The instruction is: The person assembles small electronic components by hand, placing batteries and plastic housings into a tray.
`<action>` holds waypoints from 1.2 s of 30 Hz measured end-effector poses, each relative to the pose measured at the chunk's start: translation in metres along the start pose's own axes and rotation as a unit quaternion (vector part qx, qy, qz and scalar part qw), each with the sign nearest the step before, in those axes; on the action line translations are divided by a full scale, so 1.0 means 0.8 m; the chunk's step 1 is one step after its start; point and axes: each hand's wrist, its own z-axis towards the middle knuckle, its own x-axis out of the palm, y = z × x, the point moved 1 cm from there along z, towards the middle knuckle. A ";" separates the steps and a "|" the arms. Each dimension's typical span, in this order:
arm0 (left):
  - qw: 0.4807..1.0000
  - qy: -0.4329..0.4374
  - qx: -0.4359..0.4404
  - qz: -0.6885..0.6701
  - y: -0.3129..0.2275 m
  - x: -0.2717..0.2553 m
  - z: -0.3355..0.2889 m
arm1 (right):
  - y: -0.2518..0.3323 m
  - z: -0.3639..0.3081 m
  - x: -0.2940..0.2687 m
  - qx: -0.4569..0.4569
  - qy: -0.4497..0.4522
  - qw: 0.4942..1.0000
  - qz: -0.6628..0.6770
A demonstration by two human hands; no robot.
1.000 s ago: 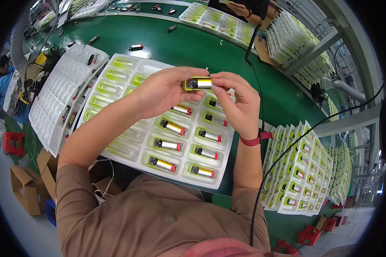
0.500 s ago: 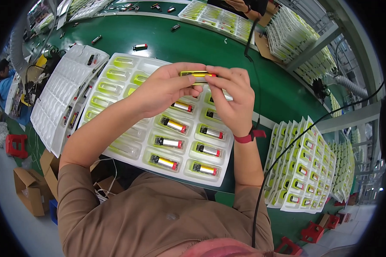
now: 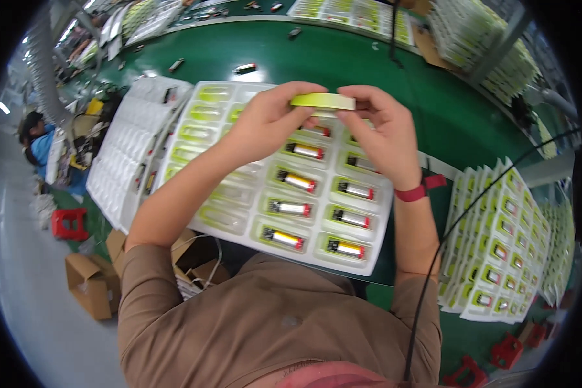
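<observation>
Between my hands, above the far part of a white plastic tray (image 3: pixel 309 254), is a slim, yellow-green and white plastic casing (image 3: pixel 323 101), its side edge facing me. My left hand (image 3: pixel 275 116) pinches the green end between thumb and fingers. At the white end, my right hand (image 3: pixel 387 129) closes its thumb and fingertips on it. What lies inside the casing is hidden. In the tray's right columns sit green shells with small battery assemblies (image 3: pixel 290 207), silver with red and black ends. The left columns show green-tinted pockets (image 3: pixel 197 134), without batteries in those visible.
A stack of white trays (image 3: pixel 126 139) leans at the left on the green table (image 3: pixel 330 55). Filled trays (image 3: pixel 498 239) stand upright at the right. A black cable (image 3: pixel 446 233) hangs across the right side. Loose battery assemblies (image 3: pixel 246 68) lie beyond the tray. Cardboard boxes (image 3: pixel 90 284) stand lower left.
The casing has turned: its inside with a battery assembly showed before, and its side edge shows now. The whole view has shifted, so the scene sits farther right.
</observation>
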 end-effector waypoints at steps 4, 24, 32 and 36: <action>0.958 -0.026 0.122 0.257 -0.009 -0.001 -0.004 | 0.014 -0.004 -0.003 -0.108 -0.001 0.981 -0.159; 0.919 0.002 0.001 0.395 0.082 -0.183 0.001 | -0.055 0.172 0.047 0.015 0.233 0.910 -0.343; 0.893 -0.031 0.083 0.441 0.056 -0.163 -0.011 | -0.253 0.298 0.199 -0.035 0.406 0.794 -0.451; 0.877 0.047 0.076 0.472 0.029 -0.159 -0.056 | -0.313 0.300 0.230 -0.064 0.399 0.742 -0.535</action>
